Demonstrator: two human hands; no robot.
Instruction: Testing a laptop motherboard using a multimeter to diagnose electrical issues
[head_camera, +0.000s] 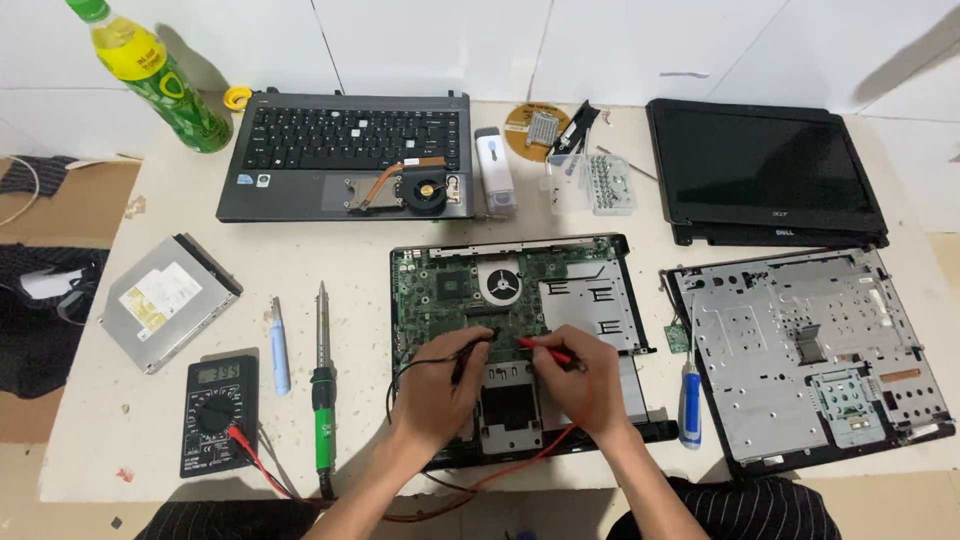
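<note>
Now the left hand (432, 385) is pinching one black probe (462, 358) and the right hand (578, 380) one red probe (545, 350), both tips touching the single green motherboard (450, 290); one multimeter (218, 413) is lying left.

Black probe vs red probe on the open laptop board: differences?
The black multimeter probe is in the left hand; the red multimeter probe is in the right hand. The black tip points right, the red tip left. Both tips meet the green laptop motherboard.
</note>
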